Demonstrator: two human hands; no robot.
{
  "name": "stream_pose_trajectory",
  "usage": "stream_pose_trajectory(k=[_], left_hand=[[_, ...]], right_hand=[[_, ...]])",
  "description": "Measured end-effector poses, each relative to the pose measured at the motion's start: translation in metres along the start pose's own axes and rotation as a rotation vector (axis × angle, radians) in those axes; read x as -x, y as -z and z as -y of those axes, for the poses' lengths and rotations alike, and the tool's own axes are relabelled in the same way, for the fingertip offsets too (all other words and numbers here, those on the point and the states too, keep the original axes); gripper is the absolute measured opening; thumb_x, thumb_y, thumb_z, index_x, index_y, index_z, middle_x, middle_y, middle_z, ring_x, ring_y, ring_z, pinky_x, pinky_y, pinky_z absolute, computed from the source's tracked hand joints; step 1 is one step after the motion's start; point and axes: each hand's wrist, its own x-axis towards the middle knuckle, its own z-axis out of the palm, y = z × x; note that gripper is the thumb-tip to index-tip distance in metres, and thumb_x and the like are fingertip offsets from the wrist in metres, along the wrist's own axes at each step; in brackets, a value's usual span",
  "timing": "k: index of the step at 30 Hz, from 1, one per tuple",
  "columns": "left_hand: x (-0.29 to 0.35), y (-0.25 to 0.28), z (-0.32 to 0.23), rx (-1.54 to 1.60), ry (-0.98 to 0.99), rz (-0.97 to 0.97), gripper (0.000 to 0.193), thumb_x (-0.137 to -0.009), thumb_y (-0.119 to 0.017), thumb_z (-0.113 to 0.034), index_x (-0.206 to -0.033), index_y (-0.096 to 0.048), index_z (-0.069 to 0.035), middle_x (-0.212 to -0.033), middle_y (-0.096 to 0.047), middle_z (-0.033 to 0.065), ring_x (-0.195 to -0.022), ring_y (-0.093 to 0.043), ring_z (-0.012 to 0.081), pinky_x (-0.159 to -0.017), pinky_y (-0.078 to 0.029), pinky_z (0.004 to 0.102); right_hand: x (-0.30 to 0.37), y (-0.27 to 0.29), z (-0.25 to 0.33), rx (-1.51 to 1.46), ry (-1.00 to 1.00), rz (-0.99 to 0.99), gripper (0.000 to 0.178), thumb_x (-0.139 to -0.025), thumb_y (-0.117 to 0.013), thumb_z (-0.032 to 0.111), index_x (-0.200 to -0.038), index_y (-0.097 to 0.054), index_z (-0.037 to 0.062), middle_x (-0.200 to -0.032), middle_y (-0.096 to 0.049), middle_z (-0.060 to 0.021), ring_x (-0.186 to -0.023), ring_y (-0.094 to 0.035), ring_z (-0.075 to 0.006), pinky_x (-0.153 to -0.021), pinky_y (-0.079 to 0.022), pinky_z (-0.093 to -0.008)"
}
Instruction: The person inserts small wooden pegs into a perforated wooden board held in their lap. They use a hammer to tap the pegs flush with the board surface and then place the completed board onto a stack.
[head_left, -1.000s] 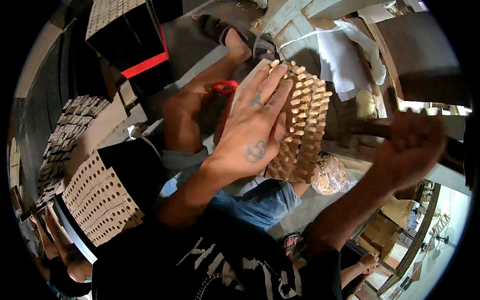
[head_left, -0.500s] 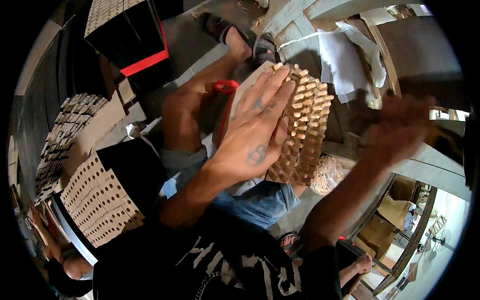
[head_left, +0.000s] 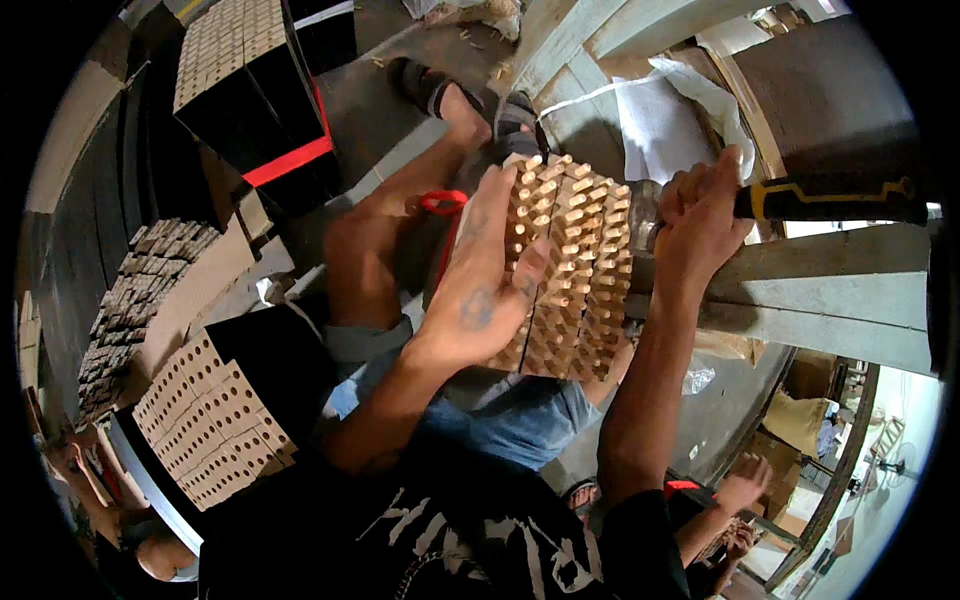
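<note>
1. Closer to the wooden pegs [head_left: 575, 215] than half a second ago, my right hand [head_left: 700, 215] has swung leftward; my left hand [head_left: 485, 270] has slid to their left side, baring more of them.
2. My right fist is wrapped around a hammer [head_left: 830, 200], near its metal head; its handle, black with yellow edging, points to the right.
3. My left hand lies fairly flat, fingers together, thumb spread wide across the pegs.
4. Pale, round and smooth, the pegs stand in rows, at uneven heights, from the wooden blocks [head_left: 560, 355], packed side by side over my lap, above my jeans [head_left: 490, 410].
5. To my left sit drilled wooden pieces [head_left: 215, 425], round-holed and tan, and a heap of small dark-and-tan pieces [head_left: 150, 290]. Ahead of them stands a black stack [head_left: 250, 115] with a red band.
6. Painted timber [head_left: 820, 295] runs below the handle, and a white sheet [head_left: 655, 130] hangs beyond my fist; both crowd that side.
7. Grey floor [head_left: 740, 390] shows right of my right forearm, and the space directly over the pegs' right rows is open.
</note>
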Motion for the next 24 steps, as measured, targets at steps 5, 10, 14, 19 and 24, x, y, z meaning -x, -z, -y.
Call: stream_pose_trajectory(k=[5,10,14,19,24], left_hand=[[-0.001,0.002,-0.005,0.024,0.02,0.007,0.069,-0.099,-0.056,-0.022,-0.15,-0.021,0.009,-0.152,-0.029,0.0321,-0.143,-0.027,0.0447,-0.119,-0.02,0.0443],[-0.001,0.003,-0.009,0.035,0.079,0.014,0.07,-0.098,-0.056,-0.021,-0.15,-0.02,0.008,-0.151,-0.032,0.0301,-0.143,-0.03,0.0416,-0.119,-0.022,0.0422],[-0.004,-0.001,-0.011,0.191,0.103,0.022,0.072,-0.101,-0.054,-0.024,-0.153,-0.015,0.007,-0.148,-0.039,0.0256,-0.137,-0.039,0.0321,-0.115,-0.027,0.0371],[-0.002,0.007,-0.009,0.059,0.062,0.023,0.072,-0.1,-0.055,-0.024,-0.152,-0.017,0.008,-0.149,-0.036,0.0269,-0.139,-0.036,0.0362,-0.116,-0.026,0.0387],[-0.001,-0.001,-0.002,-0.075,0.075,0.001,0.072,-0.101,-0.054,-0.022,-0.154,-0.014,0.006,-0.152,-0.037,0.0241,-0.139,-0.038,0.0285,-0.115,-0.028,0.0342]], right_hand=[[-0.016,-0.01,0.03,-0.015,0.001,-0.12,0.042,-0.1,-0.06,0.028,-0.068,-0.038,0.014,-0.056,-0.034,0.0047,-0.045,-0.032,-0.0065,-0.041,-0.021,-0.0249],[-0.016,-0.001,-0.002,-0.041,-0.074,-0.118,0.044,-0.101,-0.058,0.028,-0.064,-0.035,0.0151,-0.055,-0.03,0.0046,-0.045,-0.031,-0.0084,-0.042,-0.022,-0.0259],[-0.019,-0.009,0.016,0.023,-0.07,-0.118,0.045,-0.102,-0.056,0.026,-0.064,-0.032,0.0152,-0.055,-0.027,0.0043,-0.044,-0.028,-0.0084,-0.042,-0.021,-0.0275],[-0.021,-0.018,0.036,-0.128,0.039,0.104,0.046,-0.1,-0.059,0.035,-0.069,-0.034,0.0119,-0.054,-0.034,0.0019,-0.044,-0.032,-0.0088,-0.043,-0.023,-0.0264],[-0.022,-0.024,-0.007,-0.059,-0.1,-0.025,0.048,-0.098,-0.063,0.038,-0.071,-0.035,0.0107,-0.057,-0.04,-0.0017,-0.046,-0.038,-0.0096,-0.043,-0.026,-0.0276]])
